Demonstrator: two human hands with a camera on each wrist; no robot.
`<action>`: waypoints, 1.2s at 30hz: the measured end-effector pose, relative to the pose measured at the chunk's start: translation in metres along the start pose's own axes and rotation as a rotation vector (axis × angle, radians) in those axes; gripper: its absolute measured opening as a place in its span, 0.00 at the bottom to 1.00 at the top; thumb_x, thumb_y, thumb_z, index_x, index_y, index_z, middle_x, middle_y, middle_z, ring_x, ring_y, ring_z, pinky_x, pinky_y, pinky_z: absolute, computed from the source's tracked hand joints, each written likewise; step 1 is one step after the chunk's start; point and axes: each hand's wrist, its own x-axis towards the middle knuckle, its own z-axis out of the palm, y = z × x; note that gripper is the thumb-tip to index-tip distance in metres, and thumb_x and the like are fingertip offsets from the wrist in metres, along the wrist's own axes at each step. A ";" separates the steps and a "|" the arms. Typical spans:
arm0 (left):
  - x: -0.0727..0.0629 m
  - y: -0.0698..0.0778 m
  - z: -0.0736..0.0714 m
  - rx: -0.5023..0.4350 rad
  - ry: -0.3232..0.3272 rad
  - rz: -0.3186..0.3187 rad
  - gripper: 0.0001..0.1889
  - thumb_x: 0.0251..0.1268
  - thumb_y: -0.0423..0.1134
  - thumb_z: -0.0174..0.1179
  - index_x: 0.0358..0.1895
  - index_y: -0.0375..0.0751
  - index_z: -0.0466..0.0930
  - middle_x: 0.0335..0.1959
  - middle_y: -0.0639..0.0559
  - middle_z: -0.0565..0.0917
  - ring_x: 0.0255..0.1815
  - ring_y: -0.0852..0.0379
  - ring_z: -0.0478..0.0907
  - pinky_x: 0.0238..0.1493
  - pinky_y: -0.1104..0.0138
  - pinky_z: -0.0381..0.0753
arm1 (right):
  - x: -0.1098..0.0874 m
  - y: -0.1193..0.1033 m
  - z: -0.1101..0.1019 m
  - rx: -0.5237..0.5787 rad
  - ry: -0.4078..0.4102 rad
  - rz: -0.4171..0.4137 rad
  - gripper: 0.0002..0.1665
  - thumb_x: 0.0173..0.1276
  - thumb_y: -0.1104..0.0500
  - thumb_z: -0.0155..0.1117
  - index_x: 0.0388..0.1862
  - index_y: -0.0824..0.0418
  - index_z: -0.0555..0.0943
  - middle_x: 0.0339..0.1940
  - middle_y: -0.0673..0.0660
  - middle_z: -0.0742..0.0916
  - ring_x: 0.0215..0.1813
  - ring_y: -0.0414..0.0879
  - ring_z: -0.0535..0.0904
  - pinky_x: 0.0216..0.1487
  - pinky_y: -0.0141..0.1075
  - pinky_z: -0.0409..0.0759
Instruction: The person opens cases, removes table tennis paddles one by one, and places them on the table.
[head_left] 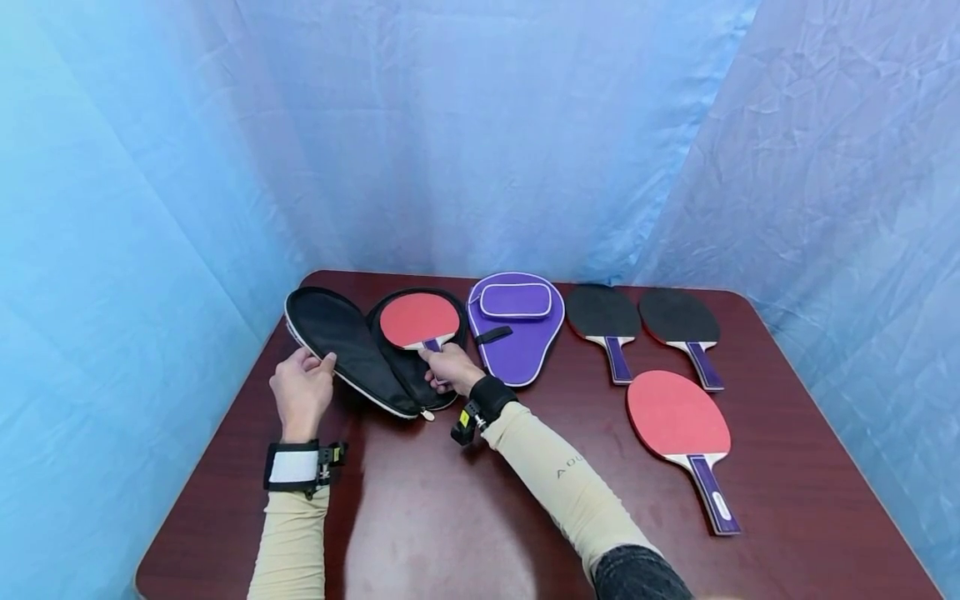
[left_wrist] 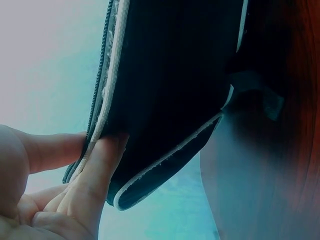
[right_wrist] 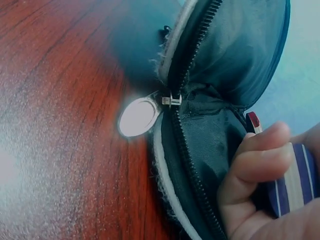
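An unzipped paddle case [head_left: 352, 354] with a black lining lies spread at the table's back left. My left hand [head_left: 302, 390] pinches the edge of its raised flap; in the left wrist view, thumb and fingers [left_wrist: 95, 170] grip the pale piping beside the zipper. My right hand [head_left: 452, 367] holds a red-faced table tennis paddle [head_left: 420, 320] by its purple handle [right_wrist: 295, 180], with the blade over the case's other half. At the case's narrow end, a shiny oval zipper pull [right_wrist: 138, 117] hangs out over the wood.
Right of the open case lies a closed purple paddle case [head_left: 517, 346] with white piping. Two black-faced paddles [head_left: 602, 312] [head_left: 679, 315] lie farther right, and a red-faced paddle [head_left: 678, 412] sits nearer the front. Blue cloth [head_left: 480, 133] hangs behind the dark red table [head_left: 442, 517].
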 end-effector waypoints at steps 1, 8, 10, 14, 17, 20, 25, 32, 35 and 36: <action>0.000 0.000 0.000 0.000 0.000 0.004 0.11 0.70 0.40 0.61 0.42 0.34 0.84 0.40 0.35 0.88 0.40 0.40 0.85 0.38 0.53 0.80 | 0.000 0.000 0.000 -0.005 0.000 -0.002 0.20 0.77 0.50 0.54 0.48 0.68 0.72 0.19 0.54 0.78 0.16 0.41 0.70 0.16 0.29 0.70; 0.000 0.000 0.004 -0.012 -0.027 0.004 0.11 0.70 0.39 0.61 0.43 0.33 0.84 0.41 0.33 0.87 0.41 0.39 0.84 0.40 0.50 0.80 | 0.000 0.006 -0.005 -0.026 -0.021 -0.021 0.19 0.77 0.51 0.54 0.42 0.69 0.74 0.19 0.53 0.76 0.16 0.42 0.70 0.16 0.30 0.70; 0.000 0.000 0.007 -0.013 -0.029 0.009 0.11 0.70 0.39 0.61 0.43 0.33 0.84 0.41 0.33 0.87 0.41 0.39 0.84 0.41 0.50 0.80 | -0.002 0.007 -0.009 -0.022 -0.028 -0.025 0.19 0.77 0.52 0.55 0.43 0.70 0.74 0.19 0.53 0.75 0.16 0.41 0.69 0.16 0.30 0.70; 0.003 0.001 0.011 0.001 -0.027 0.025 0.11 0.70 0.40 0.61 0.41 0.34 0.84 0.39 0.36 0.88 0.38 0.40 0.85 0.37 0.54 0.79 | -0.007 0.006 -0.018 -0.022 -0.047 -0.047 0.20 0.77 0.53 0.54 0.46 0.73 0.72 0.19 0.53 0.74 0.16 0.41 0.68 0.16 0.29 0.69; 0.006 0.002 0.014 0.008 -0.021 0.050 0.10 0.69 0.40 0.62 0.38 0.34 0.84 0.35 0.37 0.89 0.34 0.42 0.84 0.32 0.60 0.76 | -0.012 0.003 -0.027 -0.028 -0.064 -0.077 0.23 0.78 0.53 0.53 0.50 0.76 0.70 0.19 0.53 0.74 0.16 0.41 0.67 0.16 0.29 0.68; 0.009 0.002 0.015 0.014 -0.019 0.064 0.10 0.69 0.40 0.62 0.34 0.35 0.83 0.30 0.38 0.88 0.31 0.43 0.82 0.29 0.62 0.71 | -0.021 0.001 -0.038 -0.034 -0.076 -0.110 0.26 0.79 0.52 0.52 0.52 0.77 0.69 0.20 0.53 0.73 0.17 0.41 0.67 0.16 0.29 0.67; 0.010 0.002 0.018 0.003 -0.038 0.042 0.11 0.70 0.41 0.61 0.33 0.35 0.82 0.28 0.38 0.87 0.30 0.44 0.79 0.28 0.62 0.68 | -0.040 0.002 -0.064 -0.037 -0.046 -0.121 0.18 0.78 0.50 0.54 0.44 0.67 0.69 0.21 0.52 0.73 0.16 0.41 0.67 0.17 0.30 0.65; 0.013 0.004 0.013 -0.012 -0.025 0.030 0.12 0.70 0.41 0.60 0.41 0.33 0.84 0.38 0.35 0.88 0.38 0.41 0.84 0.33 0.60 0.75 | -0.078 0.005 -0.109 -0.041 0.000 -0.147 0.16 0.78 0.49 0.54 0.42 0.62 0.67 0.21 0.53 0.72 0.17 0.43 0.66 0.19 0.33 0.65; 0.015 0.005 0.010 -0.015 -0.022 0.021 0.13 0.70 0.41 0.60 0.44 0.33 0.85 0.40 0.35 0.88 0.40 0.40 0.85 0.36 0.58 0.77 | -0.096 0.008 -0.129 -0.075 0.038 -0.155 0.17 0.78 0.48 0.53 0.43 0.62 0.67 0.22 0.53 0.72 0.18 0.43 0.67 0.20 0.35 0.65; 0.015 0.005 0.009 -0.015 -0.021 0.019 0.13 0.70 0.41 0.60 0.44 0.33 0.85 0.41 0.35 0.88 0.40 0.40 0.85 0.37 0.58 0.77 | -0.102 0.009 -0.135 -0.085 0.052 -0.156 0.18 0.78 0.48 0.53 0.44 0.63 0.66 0.23 0.54 0.72 0.18 0.44 0.67 0.21 0.35 0.65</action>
